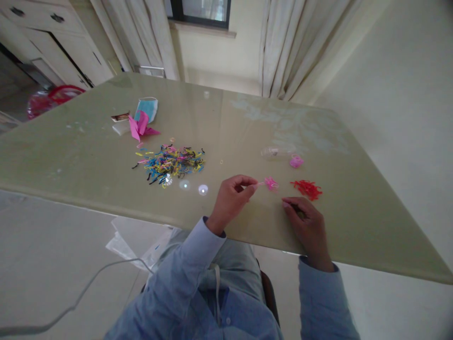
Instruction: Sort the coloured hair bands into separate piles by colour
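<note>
My left hand (pixel 236 199) is closed in a pinch. A thin pale pink rubber band (pixel 261 183) sticks out from its fingertips toward a small pile of pink rubber bands (pixel 271 183). My right hand (pixel 307 223) is curled with thumb and forefinger together, resting near the table edge. It lies just below a pile of red rubber bands (pixel 308 189), apart from it; anything in its fingertips is too small to make out. On the left lies a larger mixed heap of blue, yellow, black and pink rubber bands (pixel 173 163).
Behind the piles lie a clear plastic bottle (pixel 276 151) and its pink cap-like piece (pixel 296 161). Farther left are a blue face mask (pixel 146 109) and folded pink paper (pixel 141 125). One loose band (pixel 221 162) sits mid-table (pixel 212 123). A cable (pixel 76 302) runs below.
</note>
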{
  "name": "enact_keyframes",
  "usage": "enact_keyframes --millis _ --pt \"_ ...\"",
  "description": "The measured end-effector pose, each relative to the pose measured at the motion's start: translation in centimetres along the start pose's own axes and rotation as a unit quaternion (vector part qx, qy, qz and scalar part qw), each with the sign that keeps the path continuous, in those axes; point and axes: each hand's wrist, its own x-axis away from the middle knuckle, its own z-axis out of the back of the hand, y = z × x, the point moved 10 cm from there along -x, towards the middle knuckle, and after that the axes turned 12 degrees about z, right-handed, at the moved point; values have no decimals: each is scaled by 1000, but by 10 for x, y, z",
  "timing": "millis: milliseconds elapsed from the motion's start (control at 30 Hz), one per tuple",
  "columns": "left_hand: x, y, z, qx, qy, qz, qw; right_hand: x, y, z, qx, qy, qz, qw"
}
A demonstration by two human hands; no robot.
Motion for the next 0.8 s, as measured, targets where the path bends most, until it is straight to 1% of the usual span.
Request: enact_keyframes --millis 100,233,333,433,500,567,633,700,800 --pt "-16 1 -25 -132 4 -36 991 0 -1 -1 -2 -6 -3 1000" --pt "-23 0 -51 -248 -11 -74 966 0 -2 -2 -12 -9 -4 1000" --pt "-25 -2 -64 -341 -18 -95 935 0 0 -1 -11 -8 -4 1000" --pt "-26 -2 -67 -405 -6 -100 909 0 0 -1 -7 -8 -1 1000" --pt "-26 -1 -65 -414 -1 -94 905 -1 -1 -1 -6 -9 1 1000" --pt "-25 -1 -60 -402 -2 -90 911 -1 -2 -1 -7 -9 0 1000" --pt "-23 1 -51 -379 -6 -92 921 -1 -2 -1 -6 -9 -2 1000" --pt "-19 3 -35 -359 2 -99 928 -1 -2 -1 -4 -9 -1 1000" --pt "-12 7 3 -353 39 -106 929 -1 -1 -1 3 -8 -2 1000"
